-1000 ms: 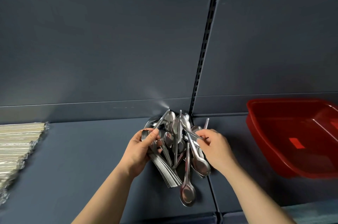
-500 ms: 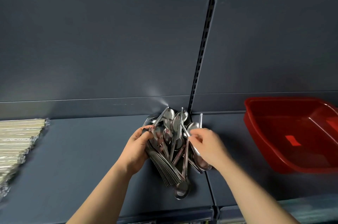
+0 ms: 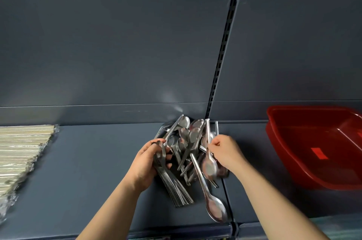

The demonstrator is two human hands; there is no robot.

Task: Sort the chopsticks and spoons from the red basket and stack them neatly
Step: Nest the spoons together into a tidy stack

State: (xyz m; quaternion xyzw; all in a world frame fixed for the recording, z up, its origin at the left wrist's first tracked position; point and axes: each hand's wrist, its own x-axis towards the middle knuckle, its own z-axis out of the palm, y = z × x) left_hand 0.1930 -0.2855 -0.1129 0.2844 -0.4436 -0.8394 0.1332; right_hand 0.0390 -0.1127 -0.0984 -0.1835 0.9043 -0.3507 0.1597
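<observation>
Gripping: the left hand (image 3: 144, 165) curls round the bowl end of a nested stack (image 3: 176, 188) of spoons, thumb across the top. The handles fan out toward the camera, low over the shelf (image 3: 88, 171).
Pinching: the right hand (image 3: 225, 151) has its fingers curled tight on the handle of one spoon (image 3: 209, 167). The spoon's blurred bowl hangs just below the knuckles.
Between the hands: the pile (image 3: 188, 137) of loose spoons lies crisscrossed. It reaches back to the rear wall (image 3: 117, 53) at the foot of the slotted post (image 3: 221, 63).
Nearer the camera: a long spoon (image 3: 215, 210) lies with its bowl by the shelf's front edge, its handle running up into the pile.
Far left: the chopsticks (image 3: 21, 151), wrapped and laid in even rows on the shelf, well apart from the spoons.
Right: the red basket (image 3: 317, 149) sits on the shelf, apart from the right hand, with a brighter red patch on its floor.
</observation>
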